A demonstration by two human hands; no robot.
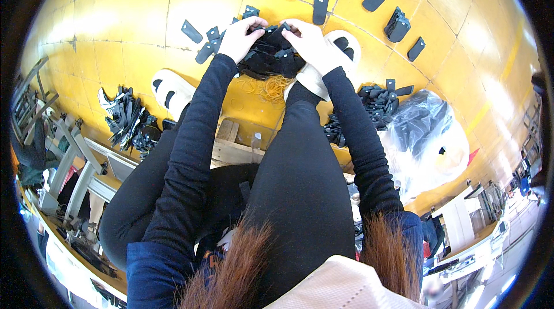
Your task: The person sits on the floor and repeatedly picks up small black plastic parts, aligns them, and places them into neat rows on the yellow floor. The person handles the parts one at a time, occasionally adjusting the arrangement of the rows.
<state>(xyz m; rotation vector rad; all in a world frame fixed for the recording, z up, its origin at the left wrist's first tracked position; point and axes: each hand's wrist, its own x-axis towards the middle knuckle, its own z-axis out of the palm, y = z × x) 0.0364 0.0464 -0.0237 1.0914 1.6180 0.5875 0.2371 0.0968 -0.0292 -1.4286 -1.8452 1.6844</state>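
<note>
A heap of small black tongue-shaped pieces [268, 62] lies on the yellow floor between my feet. Over it, my left hand [239, 40] is closed, its thumb and fingertips at a dark flat piece by the heap's far edge. My right hand [310, 41] pinches another dark flat piece [283, 31] between thumb and fingers, a short way to the right. My fingers partly hide both pieces. A tangle of yellow rubber bands [270, 88] lies just on the near side of the heap.
Stacks of black pieces [396, 26] are spread across the floor [144, 38] ahead. Loose piles lie at left [130, 118] and right [378, 104], the right one beside a see-through plastic bag [430, 130]. Pale clogs [173, 92] are on my feet. Racks [81, 153] stand at left.
</note>
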